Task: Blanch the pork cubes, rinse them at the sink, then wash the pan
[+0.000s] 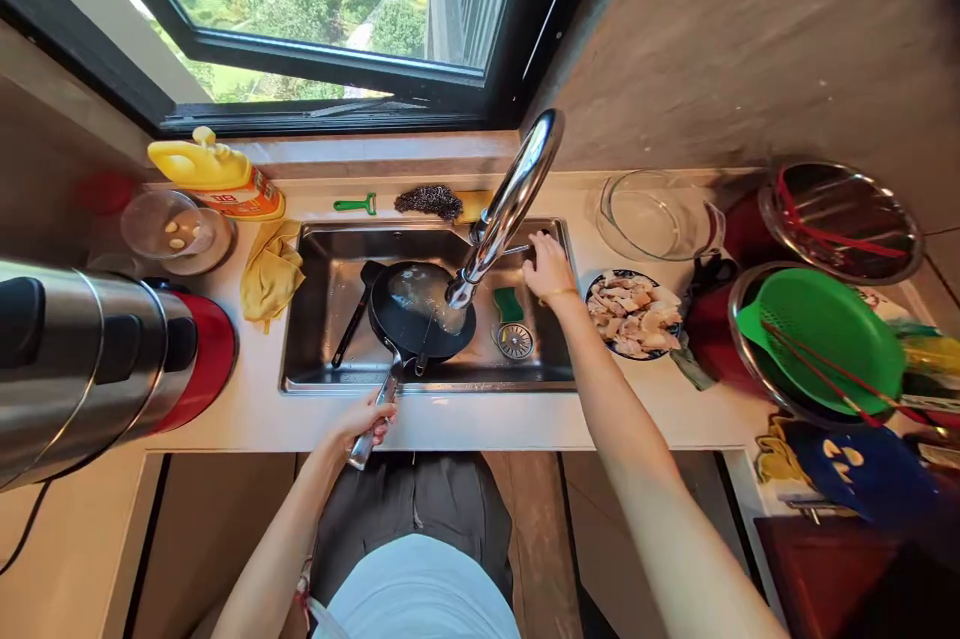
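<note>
My left hand (366, 422) is closed around the metal handle of a black frying pan (422, 311), which sits in the steel sink (330, 319) under the tap spout (510, 204). Water runs from the spout into the pan. My right hand (548, 265) reaches to the back right of the sink and rests on the tap lever, fingers curled over it. A black utensil lies in the sink beside the pan. A green sponge (508, 303) lies near the drain (515, 340).
A plate of raw meat pieces (632, 313) stands right of the sink, with a glass bowl (651, 215), a green colander (825, 339) and steel bowls beyond. A yellow cloth (271, 271), detergent bottle (217, 177) and steel kettle (82, 359) are on the left.
</note>
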A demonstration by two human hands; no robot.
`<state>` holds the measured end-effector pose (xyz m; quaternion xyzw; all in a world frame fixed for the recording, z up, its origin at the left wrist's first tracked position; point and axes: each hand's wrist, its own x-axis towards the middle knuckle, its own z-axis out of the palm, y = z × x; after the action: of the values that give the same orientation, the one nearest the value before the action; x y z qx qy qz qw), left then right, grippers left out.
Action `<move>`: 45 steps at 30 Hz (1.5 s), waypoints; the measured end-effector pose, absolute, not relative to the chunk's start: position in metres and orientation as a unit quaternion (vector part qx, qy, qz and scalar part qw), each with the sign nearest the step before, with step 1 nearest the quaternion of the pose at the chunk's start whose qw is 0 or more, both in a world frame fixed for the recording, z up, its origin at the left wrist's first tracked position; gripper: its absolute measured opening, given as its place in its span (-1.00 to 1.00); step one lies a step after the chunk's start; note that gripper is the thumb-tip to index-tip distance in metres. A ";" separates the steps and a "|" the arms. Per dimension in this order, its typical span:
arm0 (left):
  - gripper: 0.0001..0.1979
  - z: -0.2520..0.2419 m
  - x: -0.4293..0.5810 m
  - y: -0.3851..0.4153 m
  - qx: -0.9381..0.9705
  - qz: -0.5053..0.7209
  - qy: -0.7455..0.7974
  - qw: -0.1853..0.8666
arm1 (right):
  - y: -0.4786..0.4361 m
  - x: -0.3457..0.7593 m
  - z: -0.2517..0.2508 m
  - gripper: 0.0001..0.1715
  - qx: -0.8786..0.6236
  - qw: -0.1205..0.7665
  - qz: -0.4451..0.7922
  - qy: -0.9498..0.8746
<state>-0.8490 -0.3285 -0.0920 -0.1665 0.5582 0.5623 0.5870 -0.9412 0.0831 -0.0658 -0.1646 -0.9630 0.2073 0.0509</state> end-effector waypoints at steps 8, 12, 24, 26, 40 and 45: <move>-0.57 -0.102 -0.851 -0.341 -0.148 0.513 0.607 0.588 | 0.072 -0.942 -0.110 -0.45 -0.147 -0.018 0.119 -0.982; -0.56 -0.107 -0.843 -0.341 -0.144 0.520 0.603 0.588 | 0.022 -0.888 -0.112 -0.33 -0.130 0.000 0.135 -0.982; -0.60 -0.096 -0.843 -0.334 -0.153 0.501 0.610 0.594 | -0.127 -0.821 -0.150 -0.63 0.011 -0.162 0.244 -0.956; -0.62 -0.092 -0.847 -0.332 -0.156 0.500 0.607 0.598 | -0.119 -0.832 -0.154 -0.72 0.001 -0.148 0.264 -0.953; -0.53 -0.071 -0.911 -0.357 -0.114 0.409 0.634 0.646 | -0.033 -0.846 -0.168 -0.56 -0.235 0.048 0.417 -0.877; -0.46 -0.042 -0.943 -0.340 -0.100 0.352 0.662 0.654 | -0.019 -0.822 -0.166 -0.63 -0.206 0.051 0.425 -0.880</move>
<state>-0.9426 -0.3397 -0.0417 -0.0995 0.6621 0.3516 0.6543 -0.8224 -0.0190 -0.1661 -0.2063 -0.8799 0.4250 0.0514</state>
